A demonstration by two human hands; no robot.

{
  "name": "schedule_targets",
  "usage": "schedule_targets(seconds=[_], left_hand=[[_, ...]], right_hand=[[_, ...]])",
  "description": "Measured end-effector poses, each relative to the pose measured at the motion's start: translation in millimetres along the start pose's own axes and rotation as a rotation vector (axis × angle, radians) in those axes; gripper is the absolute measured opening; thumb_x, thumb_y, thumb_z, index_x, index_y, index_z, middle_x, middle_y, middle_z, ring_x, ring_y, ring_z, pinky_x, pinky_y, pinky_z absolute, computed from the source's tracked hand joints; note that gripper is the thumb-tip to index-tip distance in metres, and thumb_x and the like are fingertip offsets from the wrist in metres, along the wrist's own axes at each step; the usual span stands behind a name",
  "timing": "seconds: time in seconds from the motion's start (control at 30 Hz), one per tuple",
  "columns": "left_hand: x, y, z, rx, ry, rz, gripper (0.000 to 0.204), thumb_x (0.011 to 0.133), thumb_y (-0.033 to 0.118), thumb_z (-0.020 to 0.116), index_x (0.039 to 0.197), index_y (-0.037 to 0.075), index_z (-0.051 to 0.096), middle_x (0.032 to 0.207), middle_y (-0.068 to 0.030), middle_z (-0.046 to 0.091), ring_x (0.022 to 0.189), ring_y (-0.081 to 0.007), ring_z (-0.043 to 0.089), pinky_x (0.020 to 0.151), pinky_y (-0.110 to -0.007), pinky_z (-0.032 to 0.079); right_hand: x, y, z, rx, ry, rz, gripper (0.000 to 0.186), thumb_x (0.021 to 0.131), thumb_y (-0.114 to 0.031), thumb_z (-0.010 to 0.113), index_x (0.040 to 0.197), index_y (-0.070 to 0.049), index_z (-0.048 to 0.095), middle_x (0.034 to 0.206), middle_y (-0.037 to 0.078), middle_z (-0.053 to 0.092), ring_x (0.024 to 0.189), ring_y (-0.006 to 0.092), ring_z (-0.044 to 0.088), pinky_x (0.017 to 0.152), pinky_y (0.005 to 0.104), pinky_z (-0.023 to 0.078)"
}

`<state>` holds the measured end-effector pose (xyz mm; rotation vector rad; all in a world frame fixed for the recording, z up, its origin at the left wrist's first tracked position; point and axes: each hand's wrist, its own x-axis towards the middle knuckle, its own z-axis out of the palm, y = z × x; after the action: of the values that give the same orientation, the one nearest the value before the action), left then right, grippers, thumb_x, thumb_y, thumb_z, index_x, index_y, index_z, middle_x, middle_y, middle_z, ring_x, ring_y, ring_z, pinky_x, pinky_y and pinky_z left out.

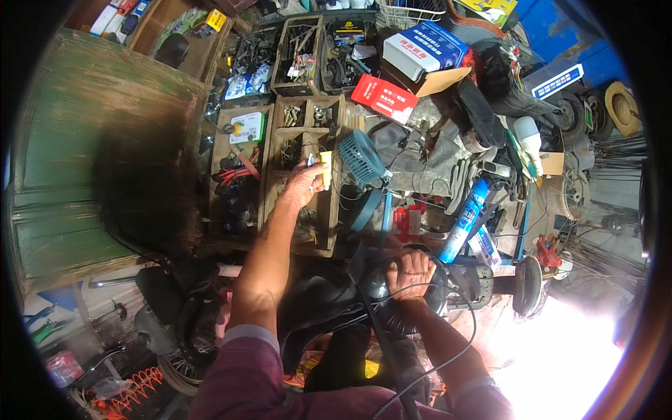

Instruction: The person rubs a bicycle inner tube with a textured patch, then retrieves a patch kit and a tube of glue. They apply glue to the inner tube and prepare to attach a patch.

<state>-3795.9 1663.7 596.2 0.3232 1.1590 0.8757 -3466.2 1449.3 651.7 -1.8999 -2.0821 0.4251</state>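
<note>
Yellow tube (326, 170): was gripped between the thumb and fingers of the left hand (301, 186), above a compartmented wooden tray (332, 231). Metal bolts (291, 115): lay in a tray compartment beyond the grip. Slotted teal plastic basket (362, 155): lay just to the right of the grip. Red box (384, 99): lay farther out, beyond the grip and to its right. Blue spray can (465, 220): lay slanted, well to the right of the grip and nearer the body. Right hand (411, 274): rested palm down on a glossy black rounded surface (379, 283), right of the grip and nearer the body; could not be told whether closed on anything.
</note>
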Motion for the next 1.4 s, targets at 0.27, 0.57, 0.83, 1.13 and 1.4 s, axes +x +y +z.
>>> schedule_targets(seconds=[0.27,0.57,0.83,1.13,1.4], left_hand=[[-91.1,11.5,122.5,-0.024,0.047,0.14,0.018,0.094,0.014,0.075,0.108,0.009,0.064,0.084,0.0003,0.064,0.054,-0.009,0.048,0.05,-0.028,0.042],[-231.7,-15.7,219.4,0.278,-0.236,0.106,0.015,0.097,0.013,0.071,0.108,0.009,0.061,0.076,0.0019,0.057,0.053,-0.0083,0.045,0.054,-0.029,0.041],[-353.4,-120.7,263.8,0.154,-0.159,0.099,0.017,0.098,0.01,0.072,0.108,0.01,0.058,0.074,0.0037,0.053,0.052,-0.0079,0.045,0.054,-0.029,0.043],[-452.6,-205.9,288.4,0.033,-0.105,0.167,0.026,0.096,0.011,0.075,0.114,0.008,0.058,0.08,0.0011,0.059,0.053,-0.0085,0.049,0.052,-0.029,0.041],[-469.8,-231.2,310.1,-0.043,-0.079,0.162,0.027,0.102,0.013,0.068,0.123,0.006,0.054,0.104,-0.0186,0.073,0.056,-0.0112,0.058,0.048,-0.023,0.043]], right_hand=[[-10.2,5.6,-0.5,0.037,0.099,0.023,0.031,0.083,-0.038,0.068,0.101,-0.013,0.07,0.103,0.008,0.066,0.109,0.0304,0.059,0.096,0.0479,0.039],[-30.3,23.0,-41.0,0.382,-0.105,0.059,0.039,0.084,-0.041,0.072,0.113,-0.015,0.077,0.12,0.01,0.073,0.119,0.0313,0.063,0.103,0.0472,0.044],[-152.3,19.3,-174.8,1.659,-0.536,0.396,0.043,0.113,-0.039,0.047,0.122,-0.004,0.069,0.101,0.004,0.076,0.087,0.0111,0.065,0.077,0.028,0.05],[-251.3,38.6,-258.2,1.74,-0.684,0.515,0.032,0.111,-0.031,0.057,0.113,-0.002,0.071,0.09,0.003,0.072,0.075,0.0103,0.066,0.068,0.0236,0.051],[-271.4,51.0,-275.8,1.553,-0.616,0.567,0.028,0.107,-0.031,0.065,0.103,-0.004,0.071,0.082,0.001,0.071,0.065,0.0083,0.062,0.057,0.0227,0.045]])
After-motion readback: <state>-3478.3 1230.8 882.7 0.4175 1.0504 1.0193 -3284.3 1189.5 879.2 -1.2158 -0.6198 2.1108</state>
